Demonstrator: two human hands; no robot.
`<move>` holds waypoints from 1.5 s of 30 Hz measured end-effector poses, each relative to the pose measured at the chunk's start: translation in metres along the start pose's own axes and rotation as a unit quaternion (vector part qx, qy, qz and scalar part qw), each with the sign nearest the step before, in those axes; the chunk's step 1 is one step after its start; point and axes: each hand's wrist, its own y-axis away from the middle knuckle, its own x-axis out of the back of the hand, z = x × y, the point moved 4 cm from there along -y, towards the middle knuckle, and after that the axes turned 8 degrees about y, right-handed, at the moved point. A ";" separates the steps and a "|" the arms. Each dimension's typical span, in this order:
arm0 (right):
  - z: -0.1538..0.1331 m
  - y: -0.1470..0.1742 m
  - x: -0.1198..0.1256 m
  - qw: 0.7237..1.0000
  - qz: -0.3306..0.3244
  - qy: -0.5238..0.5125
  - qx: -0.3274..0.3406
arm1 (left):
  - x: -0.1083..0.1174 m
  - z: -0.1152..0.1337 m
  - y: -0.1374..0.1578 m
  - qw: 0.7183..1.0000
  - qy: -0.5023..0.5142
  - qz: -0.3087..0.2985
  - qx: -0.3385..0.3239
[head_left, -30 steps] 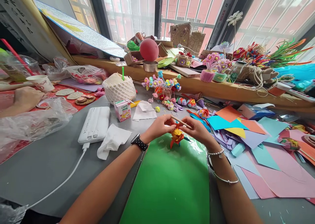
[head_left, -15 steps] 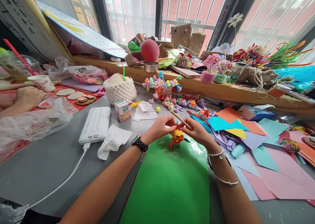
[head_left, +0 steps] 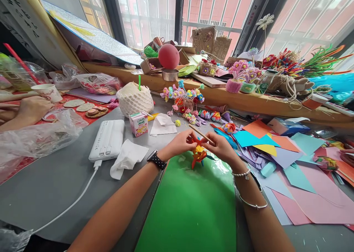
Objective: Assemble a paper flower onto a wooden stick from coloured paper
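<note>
Between my two hands is a folded paper flower (head_left: 199, 155), yellow and orange with blue points, just above the far part of a green mat (head_left: 190, 207). My left hand (head_left: 183, 141) pinches its upper edge on the left side. With my right hand (head_left: 219, 145) I hold a thin wooden stick (head_left: 199, 132) that slants up to the left, while those fingertips also touch the flower's orange upper part. The fingertips partly hide where the paper is gripped.
Left of the mat lie a white power bank (head_left: 107, 139) with a cable, a crumpled tissue (head_left: 128, 158) and a small drink carton (head_left: 138, 124). Coloured paper sheets (head_left: 301, 182) spread on the right. Another person's hand (head_left: 34, 108) rests at the far left.
The stick's free end has swung slightly to the left, and the paper flower has turned a little. Both hands stay nearly in place.
</note>
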 end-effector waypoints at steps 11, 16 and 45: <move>-0.007 0.001 -0.001 0.998 0.022 0.056 0.022 | 0.002 0.012 0.004 0.997 -0.052 0.050 -0.017; -0.009 0.001 0.000 0.998 0.023 0.059 0.029 | 0.002 0.010 0.006 0.999 0.033 -0.015 0.027; -0.013 0.003 0.005 0.996 0.040 0.067 0.045 | 0.004 0.017 0.009 0.996 0.064 0.010 0.054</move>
